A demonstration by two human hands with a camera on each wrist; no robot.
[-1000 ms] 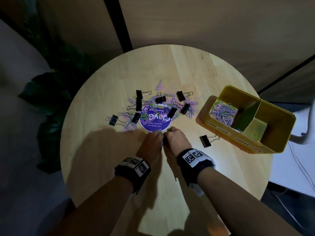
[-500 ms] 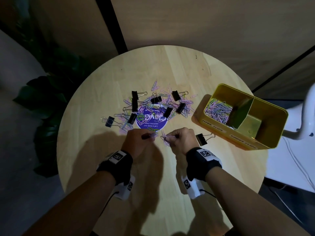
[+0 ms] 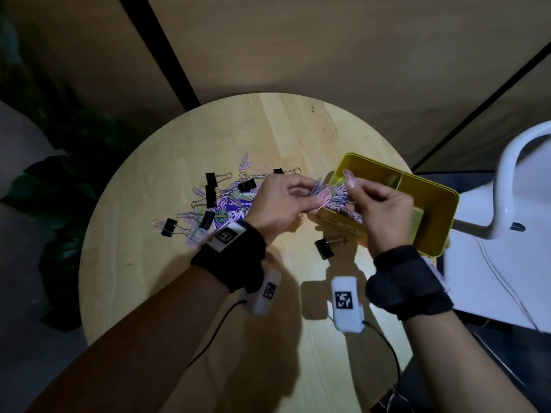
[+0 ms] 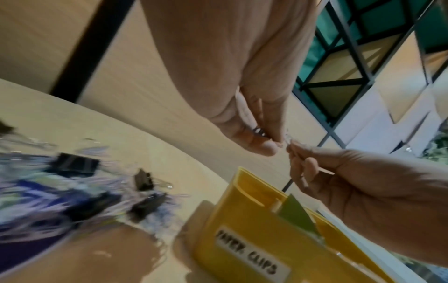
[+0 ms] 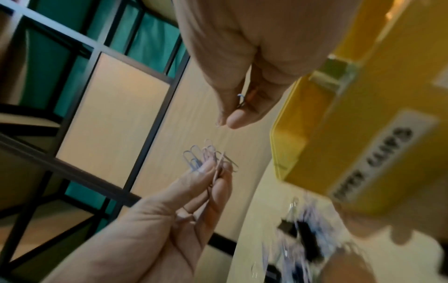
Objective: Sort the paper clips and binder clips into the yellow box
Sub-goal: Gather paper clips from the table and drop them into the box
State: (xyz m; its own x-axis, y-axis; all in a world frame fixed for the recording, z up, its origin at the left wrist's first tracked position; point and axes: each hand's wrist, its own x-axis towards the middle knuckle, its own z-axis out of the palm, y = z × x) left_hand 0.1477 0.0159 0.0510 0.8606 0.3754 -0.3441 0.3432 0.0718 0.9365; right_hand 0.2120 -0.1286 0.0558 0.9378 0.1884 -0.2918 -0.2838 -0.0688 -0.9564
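Half a second ago both hands worked low over the tabletop (image 3: 143, 263) beside the clip pile; now they are raised over the yellow box (image 3: 432, 204), at its paper-clip compartment. The left hand (image 3: 277, 204) holds a bunch of paper clips (image 5: 208, 157) in a fingertip grip; the right hand (image 3: 384, 213) pinches a single paper clip (image 3: 348, 175), grip narrow; black binder clips (image 3: 211, 189) lie on the tabletop.

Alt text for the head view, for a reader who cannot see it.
Above a round wooden table, a left hand pinches a bunch of pastel paper clips and a right hand pinches one, over a yellow box. Black binder clips lie scattered to the left.
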